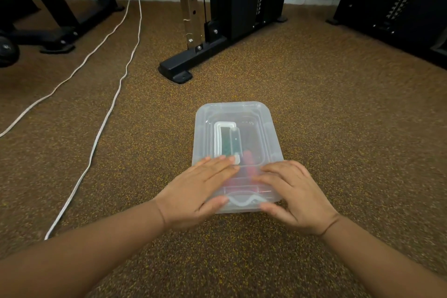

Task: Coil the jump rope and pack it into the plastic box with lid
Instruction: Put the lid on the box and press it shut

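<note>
Head view: translucent rectangular plastic box (pixel 235 128) on speckled brown rubber floor (pixel 338 104), clear lid (pixel 244 111) on. Left hand (pixel 196 191) and right hand (pixel 297 196) lie flat, fingers straight, pressing lid's near end. Red-handled jump rope (pixel 249 164) inside, blurred, between the hands.

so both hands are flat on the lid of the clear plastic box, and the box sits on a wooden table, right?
Not a table: the head view shows the clear plastic box sitting on brown speckled floor. The rest holds: left hand and right hand press on its lid.
</note>
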